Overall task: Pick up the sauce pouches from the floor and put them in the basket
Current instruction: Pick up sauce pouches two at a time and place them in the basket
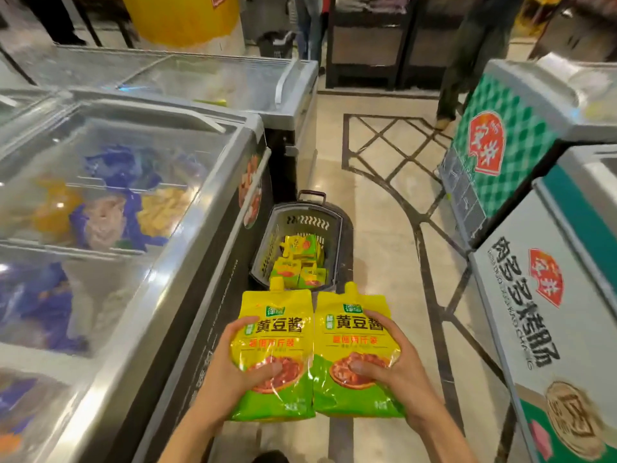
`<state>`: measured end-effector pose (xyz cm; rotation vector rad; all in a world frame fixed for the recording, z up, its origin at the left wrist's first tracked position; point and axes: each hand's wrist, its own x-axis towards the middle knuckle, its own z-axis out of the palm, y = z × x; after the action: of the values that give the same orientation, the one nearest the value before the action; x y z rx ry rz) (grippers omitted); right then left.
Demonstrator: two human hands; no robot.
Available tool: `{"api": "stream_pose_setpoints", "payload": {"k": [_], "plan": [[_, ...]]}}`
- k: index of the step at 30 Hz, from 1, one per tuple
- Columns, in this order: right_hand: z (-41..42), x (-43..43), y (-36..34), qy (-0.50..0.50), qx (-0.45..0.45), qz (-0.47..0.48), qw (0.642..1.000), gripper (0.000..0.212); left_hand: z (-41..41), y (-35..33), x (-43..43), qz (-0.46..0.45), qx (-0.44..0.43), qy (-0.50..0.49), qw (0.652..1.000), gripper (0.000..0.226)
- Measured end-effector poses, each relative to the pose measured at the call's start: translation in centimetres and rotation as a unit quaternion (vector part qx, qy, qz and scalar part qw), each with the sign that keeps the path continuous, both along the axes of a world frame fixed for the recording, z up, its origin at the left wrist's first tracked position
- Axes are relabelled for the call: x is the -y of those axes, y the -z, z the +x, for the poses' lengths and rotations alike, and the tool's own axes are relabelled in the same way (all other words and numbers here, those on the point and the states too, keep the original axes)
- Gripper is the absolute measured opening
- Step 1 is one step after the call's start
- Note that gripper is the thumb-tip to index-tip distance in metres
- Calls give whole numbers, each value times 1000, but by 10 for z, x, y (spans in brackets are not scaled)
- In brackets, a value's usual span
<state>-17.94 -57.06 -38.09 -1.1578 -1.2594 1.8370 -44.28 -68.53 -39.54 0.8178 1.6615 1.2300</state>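
Two sauce pouches of glossy, soft yellow-and-green plastic, each with a small spout on top, are held up side by side above the floor. The left grip [227, 369] is curled round the left pouch [272, 345], thumb on its front. The right grip [397, 365] holds the right pouch [354, 342] likewise.

This looks like the carrying step. Just ahead, a dark slatted plastic basket [340, 225] stands on the polished tile floor [384, 202] beside a glass-topped freezer [187, 228], with more pouches [297, 259] inside. The next move likely calls for lowering both pouches into its open top and letting go.
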Motion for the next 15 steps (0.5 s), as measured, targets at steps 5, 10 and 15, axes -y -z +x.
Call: {"api": "stream_pose_setpoints", "payload": {"k": [5,10,15], "plan": [[-65,-87,19,11,15,-18,1000,86,-60,17,-92,-10,16,-16,1000,87],[-117,-167,35,44,36,-37,998,82,-114,24,-180,-33,41,-16,999,76],[-150,-240,54,57,37,-59,996,80,-154,33,-263,-55,39,-23,997,79]]}}
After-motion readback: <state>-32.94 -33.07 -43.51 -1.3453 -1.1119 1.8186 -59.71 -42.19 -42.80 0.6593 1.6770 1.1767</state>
